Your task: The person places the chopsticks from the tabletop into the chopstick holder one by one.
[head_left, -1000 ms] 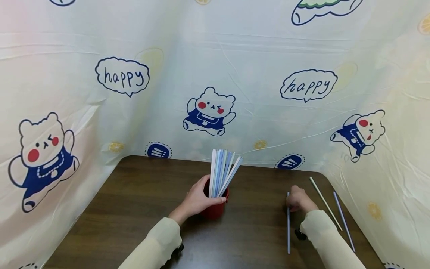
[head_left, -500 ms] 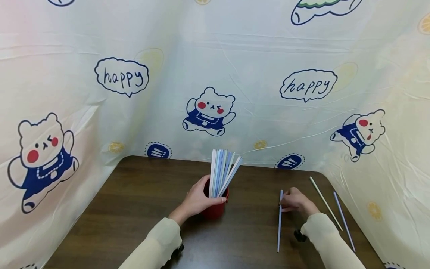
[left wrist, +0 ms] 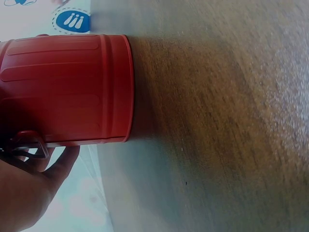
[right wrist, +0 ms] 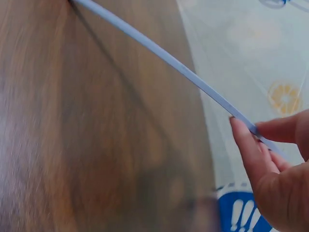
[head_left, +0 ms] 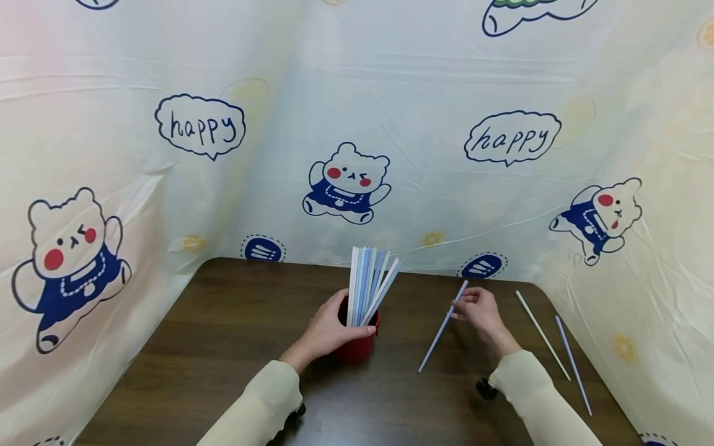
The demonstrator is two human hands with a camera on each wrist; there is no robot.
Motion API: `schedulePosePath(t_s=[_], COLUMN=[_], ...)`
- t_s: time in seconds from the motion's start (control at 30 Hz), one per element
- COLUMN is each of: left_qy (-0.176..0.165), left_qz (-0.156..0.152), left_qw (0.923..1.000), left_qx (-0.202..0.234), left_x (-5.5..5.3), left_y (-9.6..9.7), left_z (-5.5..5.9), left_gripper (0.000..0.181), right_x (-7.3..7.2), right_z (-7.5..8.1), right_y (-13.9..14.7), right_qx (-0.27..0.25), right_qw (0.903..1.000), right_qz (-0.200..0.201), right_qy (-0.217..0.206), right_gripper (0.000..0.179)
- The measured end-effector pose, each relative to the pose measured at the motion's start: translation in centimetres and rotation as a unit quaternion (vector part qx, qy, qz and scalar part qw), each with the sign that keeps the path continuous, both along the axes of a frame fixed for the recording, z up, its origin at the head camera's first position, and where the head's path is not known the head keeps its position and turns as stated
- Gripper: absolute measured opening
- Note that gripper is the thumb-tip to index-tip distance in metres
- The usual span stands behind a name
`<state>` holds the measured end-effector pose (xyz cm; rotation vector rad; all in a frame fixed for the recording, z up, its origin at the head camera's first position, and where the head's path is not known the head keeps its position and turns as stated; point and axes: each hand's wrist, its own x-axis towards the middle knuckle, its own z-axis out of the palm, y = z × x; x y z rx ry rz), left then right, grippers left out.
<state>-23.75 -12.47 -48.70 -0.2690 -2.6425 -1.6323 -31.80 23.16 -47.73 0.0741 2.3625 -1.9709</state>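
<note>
A small red metal bucket (left wrist: 63, 92) stands on the table, with a bundle of white, blue and pale green paper straws (head_left: 365, 288) upright or leaning in it. My left hand (head_left: 329, 326) wraps around the bucket's side, thumb near the rim; in the left wrist view the fingers reach round behind a small wire loop on the wall. Between thumb and fingers, my right hand (head_left: 481, 313) pinches a light blue straw (head_left: 442, 328) near its upper end. The straw slants down toward the bucket side, and its shadow falls on the wood in the right wrist view.
On the right of the dark wooden table (head_left: 223, 347) lie a pale green straw (head_left: 543, 335) and a blue-violet straw (head_left: 573, 365), roughly side by side. A printed white curtain (head_left: 424, 204) hangs close behind the table and along both sides.
My right hand has lifted the blue straw and carried it left and away from me, and the straw has gone from near upright in view to slanted. The left hand stays on the bucket.
</note>
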Motion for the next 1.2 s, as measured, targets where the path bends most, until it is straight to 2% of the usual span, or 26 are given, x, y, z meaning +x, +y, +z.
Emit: schedulePosePath(t_s=[0.27, 0.5, 0.7, 0.97, 1.2], left_qy=[0.003, 0.008, 0.007, 0.008, 0.008], left_qz=[0.001, -0.002, 0.002, 0.004, 0.005], left_qw=[1.0, 1.0, 1.0, 1.0, 0.9999], left_qx=[-0.001, -0.003, 0.002, 0.0, 0.002], left_x=[-0.1, 0.0, 0.1, 0.1, 0.2], left_y=[0.0, 0.0, 0.0, 0.0, 0.1], left_z=[0.0, 0.0, 0.2, 0.2, 0.2], left_gripper=[0.091, 0.093, 0.088, 0.089, 0.086], right_x=[0.2, 0.7, 1.0, 1.3, 1.6], right_z=[1.9, 2.8, 3.5, 4.1, 4.0], right_y=[-2.0, -3.0, -3.7, -4.6, -4.9], right_qx=[-0.003, -0.026, -0.021, -0.041, -0.042], right_qw=[0.9971, 0.9942, 0.9911, 0.9885, 0.9895], right_qz=[-0.023, -0.023, -0.018, -0.024, -0.021], right_qy=[0.073, 0.101, 0.13, 0.144, 0.137], right_gripper=[0.039, 0.035, 0.034, 0.03, 0.032])
